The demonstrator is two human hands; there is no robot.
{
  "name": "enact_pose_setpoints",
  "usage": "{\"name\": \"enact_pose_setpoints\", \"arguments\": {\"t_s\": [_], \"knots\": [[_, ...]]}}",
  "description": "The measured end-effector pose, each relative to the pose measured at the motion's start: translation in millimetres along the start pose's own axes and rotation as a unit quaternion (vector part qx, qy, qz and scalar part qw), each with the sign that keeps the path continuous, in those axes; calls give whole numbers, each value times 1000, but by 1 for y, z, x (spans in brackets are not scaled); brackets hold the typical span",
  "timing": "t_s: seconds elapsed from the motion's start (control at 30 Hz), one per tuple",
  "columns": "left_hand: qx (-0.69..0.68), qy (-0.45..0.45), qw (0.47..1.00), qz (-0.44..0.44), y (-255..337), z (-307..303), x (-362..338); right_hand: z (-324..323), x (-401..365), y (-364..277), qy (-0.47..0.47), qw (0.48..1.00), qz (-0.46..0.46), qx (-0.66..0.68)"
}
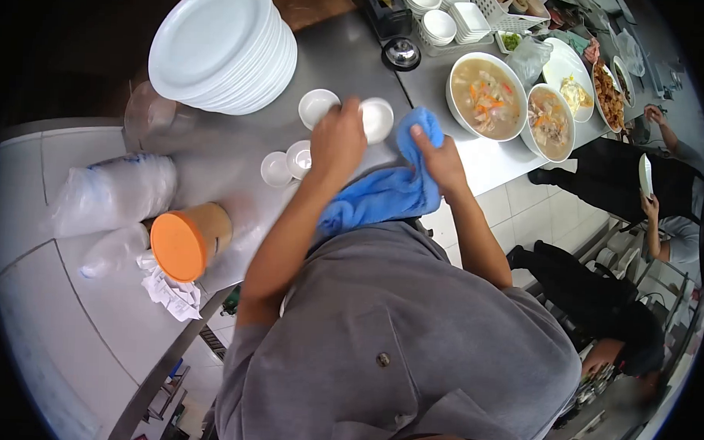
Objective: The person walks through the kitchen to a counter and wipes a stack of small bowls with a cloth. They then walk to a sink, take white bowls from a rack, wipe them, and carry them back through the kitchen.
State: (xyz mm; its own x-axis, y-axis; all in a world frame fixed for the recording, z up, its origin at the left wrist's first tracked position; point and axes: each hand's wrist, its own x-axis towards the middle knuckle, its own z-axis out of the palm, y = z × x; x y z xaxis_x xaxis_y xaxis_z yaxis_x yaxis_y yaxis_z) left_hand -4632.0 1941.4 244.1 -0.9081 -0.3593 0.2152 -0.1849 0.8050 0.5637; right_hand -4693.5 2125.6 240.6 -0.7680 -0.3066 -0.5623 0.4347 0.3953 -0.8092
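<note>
Our right fingers [421, 139] grasp the blue cloth [384, 194], soft and limp, while beside our left fingers [349, 115], too blurred to tell their grip, the small bowl [377, 121] looks light, stiff, slippery and breakable, best pinched by its rim.

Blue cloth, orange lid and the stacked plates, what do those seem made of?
The blue cloth looks like matte microfiber or terry, from its fuzzy nap and soft folds. The orange lid seems smooth plastic, given its even color and rounded rim. The stacked plates are white with a soft sheen: ceramic or melamine, I can't tell which.
</note>
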Motion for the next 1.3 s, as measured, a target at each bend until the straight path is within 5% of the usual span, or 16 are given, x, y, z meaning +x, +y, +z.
{"name": "enact_pose_setpoints", "arguments": {"t_s": [0.13, 0.33, 0.4, 0.47, 0.5, 0.57, 0.63, 0.67, 0.73, 0.8, 1.0, 1.1, 1.17, 1.2, 1.27, 1.3], "knots": [[113, -21, 987, 115, -41, 40, 67, -6, 9, 11, -27, 999, -17, -17], [189, -157, 968, 49, -75, 40, 91, 13, 12, 22, 6, 985, -158, -76], [-39, -99, 994, -19, -85, 7, 80, 22, 5, 4, 16, 977, -155, -148], [16, -55, 997, -50, -108, -19, 51, 46, 8, -7, 39, 960, -231, -152], [18, -57, 997, -49, -105, -27, 39, 64, 7, -23, 55, 927, -295, -225], [-274, -109, 904, -311, -99, -39, 20, 102, 18, -35, 72, 885, -353, -296], [-360, -73, 864, -344, -93, -37, 13, 134, 41, -23, 99, 709, -567, -407], [-440, -35, 818, -368, -91, -36, 14, 138, 46, -14, 102, 707, -570, -407], [-421, -18, 828, -370, -103, -24, 16, 142, 55, 1, 130, 650, -629, -406], [-350, -16, 880, -321, -110, -16, 14, 141, 62, 5, 115, 663, -638, -375], [-293, -20, 910, -295, -112, -17, 14, 139, 65, -7, 20, 707, -584, -398], [-312, -58, 892, -322, -101, -31, 18, 127, 74, -14, -27, 776, -582, -242], [-339, -73, 873, -343, -101, -31, 17, 113, 79, -10, 59, 861, -501, -67], [-270, -84, 909, -308, -106, -26, 14, 103, 76, -13, 58, 861, -500, -67], [-196, -96, 938, -270, -107, -24, 12, 83, 63, -26, 30, 924, -274, 264], [-105, -77, 969, -208, -103, -26, 12, 78, 59, -28, 32, 924, -274, 266]]}}
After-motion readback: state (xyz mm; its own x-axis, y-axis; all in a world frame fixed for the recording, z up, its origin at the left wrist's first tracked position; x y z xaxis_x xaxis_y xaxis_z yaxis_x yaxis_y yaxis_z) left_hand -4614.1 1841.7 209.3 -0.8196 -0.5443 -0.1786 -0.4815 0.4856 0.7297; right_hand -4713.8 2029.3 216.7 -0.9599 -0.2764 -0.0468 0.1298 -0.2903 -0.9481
